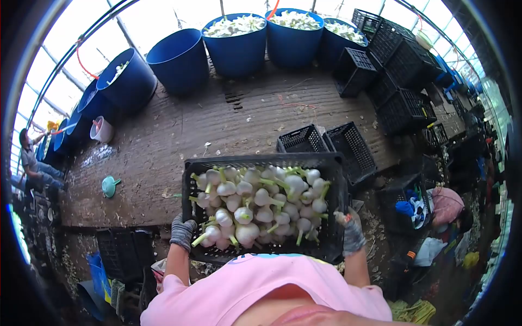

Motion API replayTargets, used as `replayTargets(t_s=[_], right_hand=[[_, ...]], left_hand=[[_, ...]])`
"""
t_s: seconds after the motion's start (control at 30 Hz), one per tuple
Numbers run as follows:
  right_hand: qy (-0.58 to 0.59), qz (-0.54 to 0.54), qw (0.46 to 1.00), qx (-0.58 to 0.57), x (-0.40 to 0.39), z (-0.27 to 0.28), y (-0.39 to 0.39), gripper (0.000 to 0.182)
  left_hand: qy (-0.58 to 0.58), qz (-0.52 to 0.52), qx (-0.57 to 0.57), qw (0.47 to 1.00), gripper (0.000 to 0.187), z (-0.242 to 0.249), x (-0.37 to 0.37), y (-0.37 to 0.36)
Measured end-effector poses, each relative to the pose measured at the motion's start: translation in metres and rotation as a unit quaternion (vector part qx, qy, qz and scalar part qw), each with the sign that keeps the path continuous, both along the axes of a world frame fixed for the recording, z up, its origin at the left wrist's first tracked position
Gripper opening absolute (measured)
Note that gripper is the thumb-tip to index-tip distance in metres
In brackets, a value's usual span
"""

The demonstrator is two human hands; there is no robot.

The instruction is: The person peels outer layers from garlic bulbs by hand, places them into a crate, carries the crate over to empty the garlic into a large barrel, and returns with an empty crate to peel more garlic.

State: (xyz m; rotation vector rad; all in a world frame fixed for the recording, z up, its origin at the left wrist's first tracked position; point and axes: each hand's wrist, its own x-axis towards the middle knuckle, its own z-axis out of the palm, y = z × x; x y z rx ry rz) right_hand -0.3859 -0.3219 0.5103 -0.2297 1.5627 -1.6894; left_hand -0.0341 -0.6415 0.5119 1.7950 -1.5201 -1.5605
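A black plastic crate (266,161) full of white garlic bulbs (247,233) with short green stems is held level in front of my chest. My left hand (183,232), in a grey glove, grips the crate's left side near the bottom corner. On the opposite side, my right hand (352,233), gloved in grey too, is closed on the crate's edge. The fingers of both hands are partly hidden by the crate walls.
Blue tubs (178,62) line the far side, several heaped with garlic. Two black crates (350,152) lie on the floor (228,125) ahead; stacked crates (405,108) stand right. A green ladle-like scoop (110,186) lies left. One person (448,205) crouches right; another (35,163) is far left.
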Motion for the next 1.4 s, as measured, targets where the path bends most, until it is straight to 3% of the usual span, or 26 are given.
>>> replayTargets(t_s=[0.07,0.17,0.23,0.27,0.3,0.37,0.4,0.43,0.5,0.57,0.63,0.67,0.73,0.8,0.87,0.93,1.03,1.07,1.17,1.2,1.27,1.33,1.4], right_hand=[[0.008,0.070,0.996,-0.056,-0.023,0.009,-0.043,0.032],[-0.052,0.104,0.993,-0.009,-0.048,0.042,-0.111,0.025],[-0.096,0.161,0.982,-0.011,-0.066,0.036,-0.142,0.027],[-0.113,0.188,0.976,-0.007,-0.073,0.037,-0.160,0.027],[-0.130,0.210,0.969,-0.004,-0.067,0.048,-0.163,0.027],[-0.147,0.257,0.955,0.006,-0.078,0.024,-0.191,0.030],[-0.143,0.303,0.942,0.012,-0.096,-0.007,-0.203,0.032],[-0.108,0.317,0.942,-0.009,-0.097,-0.013,-0.223,0.035],[-0.193,0.320,0.927,0.038,-0.095,0.003,-0.254,0.031],[-0.172,0.336,0.924,0.063,-0.094,0.011,-0.273,0.023],[-0.141,0.335,0.927,0.090,-0.102,0.007,-0.293,0.017],[-0.068,0.338,0.936,0.075,-0.113,-0.013,-0.305,0.015],[-0.056,0.372,0.924,0.072,-0.101,0.035,-0.329,0.015],[-0.043,0.379,0.922,0.060,-0.088,0.075,-0.332,0.014],[-0.040,0.400,0.915,0.044,-0.106,0.047,-0.347,0.014],[-0.032,0.408,0.912,0.021,-0.108,0.042,-0.350,0.011],[-0.049,0.397,0.917,0.003,-0.094,0.027,-0.327,0.006],[-0.053,0.389,0.920,0.002,-0.093,0.025,-0.325,0.006],[-0.071,0.361,0.930,0.001,-0.085,0.009,-0.308,0.006],[-0.082,0.354,0.932,-0.002,-0.081,0.004,-0.301,0.007],[-0.081,0.347,0.934,0.009,-0.087,-0.022,-0.290,0.008],[-0.058,0.335,0.940,0.021,-0.089,-0.060,-0.292,0.008],[-0.066,0.284,0.957,0.007,-0.068,-0.056,-0.268,0.010]], left_hand=[[-0.022,0.010,-0.028,0.999,0.020,-0.009,0.021,0.000],[-0.038,0.125,-0.054,0.990,0.022,-0.001,0.026,0.030],[-0.080,0.166,-0.106,0.977,0.020,-0.030,0.038,0.043],[-0.056,0.194,-0.105,0.974,0.025,-0.047,0.047,0.048],[-0.086,0.204,-0.051,0.974,0.024,-0.005,0.035,0.062],[-0.058,0.258,-0.017,0.964,0.022,-0.009,0.041,0.069],[-0.154,0.243,-0.006,0.958,0.021,-0.042,0.060,0.068],[-0.293,0.173,-0.056,0.938,0.024,0.004,0.036,0.067],[-0.230,0.214,0.009,0.949,0.028,0.018,0.032,0.061],[-0.229,0.258,-0.025,0.938,0.036,0.020,0.025,0.064],[-0.135,0.327,-0.005,0.935,0.037,0.014,0.027,0.066],[-0.175,0.317,-0.015,0.932,0.036,0.030,0.016,0.064],[-0.182,0.316,-0.020,0.931,0.032,0.025,0.019,0.068],[-0.214,0.319,-0.042,0.922,0.031,0.019,0.016,0.076],[-0.172,0.354,-0.046,0.918,0.031,0.000,0.022,0.077],[-0.176,0.370,-0.024,0.912,0.030,0.038,0.002,0.075],[-0.164,0.366,-0.079,0.913,0.028,-0.010,0.017,0.088],[-0.132,0.376,-0.084,0.913,0.026,-0.001,0.010,0.085],[-0.227,0.328,-0.093,0.912,0.026,0.002,0.010,0.081],[-0.180,0.334,-0.093,0.920,0.029,0.021,0.003,0.082],[-0.202,0.309,-0.083,0.926,0.032,-0.026,0.015,0.079],[-0.221,0.256,-0.077,0.938,0.038,-0.023,0.023,0.063],[-0.240,0.206,-0.104,0.943,0.039,-0.057,0.035,0.050]])
